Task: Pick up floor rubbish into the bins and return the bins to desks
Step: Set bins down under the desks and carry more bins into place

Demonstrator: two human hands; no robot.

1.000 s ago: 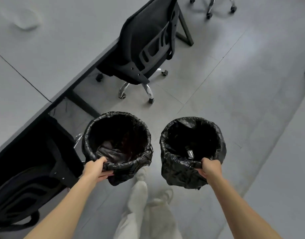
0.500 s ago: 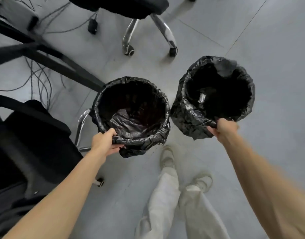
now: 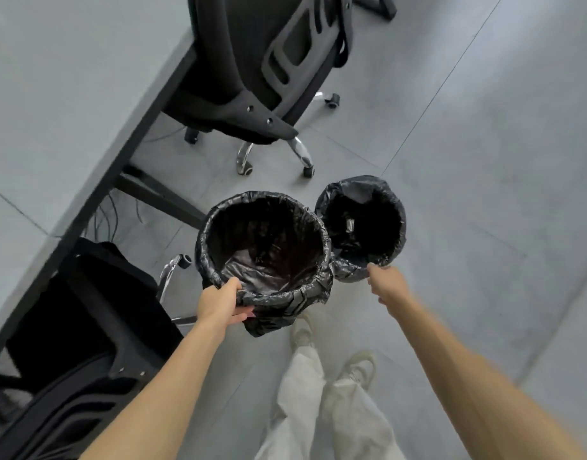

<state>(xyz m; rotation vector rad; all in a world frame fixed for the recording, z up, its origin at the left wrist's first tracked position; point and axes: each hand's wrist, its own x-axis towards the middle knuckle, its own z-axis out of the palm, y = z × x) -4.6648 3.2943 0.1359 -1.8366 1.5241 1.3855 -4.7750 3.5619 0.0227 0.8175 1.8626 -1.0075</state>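
Note:
I carry two round bins lined with black plastic bags. My left hand [image 3: 220, 303] grips the near rim of the left bin [image 3: 205, 240], which is held high and close to the camera. The right bin [image 3: 325, 200] sits lower and farther, partly hidden behind the left one; a small pale scrap lies inside it. My right hand [image 3: 386, 287] holds that bin's near rim, fingers curled over the bag edge. Both bins hang above the grey floor, in front of my feet.
A grey desk [image 3: 69, 104] with a black edge runs along the left. Two black office chairs stand by it: one [image 3: 268, 71] ahead, one [image 3: 79, 343] at my lower left. Cables lie under the desk. Grey tiled floor [image 3: 484, 194] spreads to the right.
The view has swung back up, so the desk top shows again. The left bin has risen nearer the camera, and the right bin has dropped lower and tucked behind it.

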